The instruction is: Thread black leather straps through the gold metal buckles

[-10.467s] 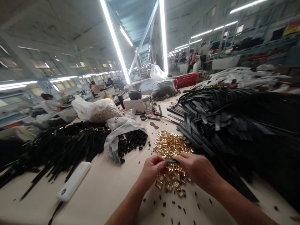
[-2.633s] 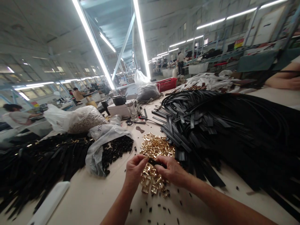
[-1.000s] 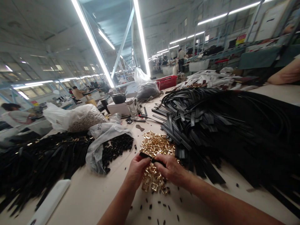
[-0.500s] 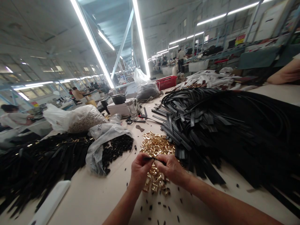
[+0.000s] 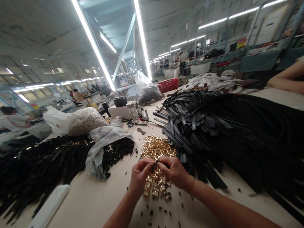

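Note:
Above a pile of gold metal buckles (image 5: 158, 145), my left hand (image 5: 140, 175) and my right hand (image 5: 175, 172) meet, fingers pinched. Between the fingertips shows a short dark stretch of black strap (image 5: 155, 164); both hands grip it, and most of it is hidden by the fingers. Whether a buckle is on the strap I cannot make out. Small black loops (image 5: 118, 150) spill from a clear plastic bag (image 5: 95, 164) left of the buckles. Several more small black pieces (image 5: 151, 212) lie scattered on the table nearer to me.
A big heap of black straps (image 5: 201, 118) covers the right side. More black straps with gold buckles (image 5: 47, 158) lie at the left, beside a white bar-shaped object (image 5: 51, 205). Behind stand a glass jar (image 5: 133, 111) and red basket (image 5: 168, 85). Another person's arm (image 5: 288, 77) rests far right.
The dark strap between my fingertips has turned from nearly level to slanted. My left hand has shifted slightly left and down; both hands stay close together over the buckles.

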The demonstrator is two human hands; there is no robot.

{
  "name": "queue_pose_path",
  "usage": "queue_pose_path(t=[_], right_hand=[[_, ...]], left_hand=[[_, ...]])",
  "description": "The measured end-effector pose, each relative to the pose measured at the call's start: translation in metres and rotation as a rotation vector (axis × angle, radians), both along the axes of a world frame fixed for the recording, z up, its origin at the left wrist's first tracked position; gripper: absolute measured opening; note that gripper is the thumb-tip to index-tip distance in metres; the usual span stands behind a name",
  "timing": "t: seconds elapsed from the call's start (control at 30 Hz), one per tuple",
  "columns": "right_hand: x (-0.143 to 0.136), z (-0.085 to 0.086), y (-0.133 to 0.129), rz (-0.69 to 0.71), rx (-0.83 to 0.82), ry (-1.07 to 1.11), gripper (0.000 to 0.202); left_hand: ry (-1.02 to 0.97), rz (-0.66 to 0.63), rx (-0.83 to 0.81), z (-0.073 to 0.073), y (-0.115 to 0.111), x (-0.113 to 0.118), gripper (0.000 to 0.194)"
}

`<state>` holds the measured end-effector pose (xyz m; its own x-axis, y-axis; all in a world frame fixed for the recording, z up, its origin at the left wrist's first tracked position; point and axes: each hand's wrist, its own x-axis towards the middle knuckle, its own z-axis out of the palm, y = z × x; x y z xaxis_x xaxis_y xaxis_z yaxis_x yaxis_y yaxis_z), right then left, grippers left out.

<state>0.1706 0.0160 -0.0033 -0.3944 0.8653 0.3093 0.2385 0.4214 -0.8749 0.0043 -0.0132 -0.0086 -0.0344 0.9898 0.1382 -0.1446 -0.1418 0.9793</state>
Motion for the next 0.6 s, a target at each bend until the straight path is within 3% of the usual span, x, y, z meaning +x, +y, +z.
queue_pose_path(t=[0.07, 0.2, 0.37, 0.6], right_hand=[[0.001, 0.0, -0.001, 0.051, 0.015, -0.018, 0.032], [0.004, 0.002, 0.0, 0.145, 0.054, -0.038, 0.031], [0.008, 0.005, 0.002, 0.22, 0.088, -0.104, 0.031], [0.009, 0.006, 0.004, 0.307, 0.085, -0.147, 0.028]], left_hand=[[-0.061, -0.027, -0.057, 0.001, 0.001, 0.002, 0.019], [-0.149, -0.179, -0.204, 0.006, 0.0, 0.0, 0.048], [-0.096, -0.298, -0.244, 0.011, 0.001, -0.01, 0.031], [-0.13, -0.357, -0.298, 0.015, 0.002, -0.015, 0.03]])
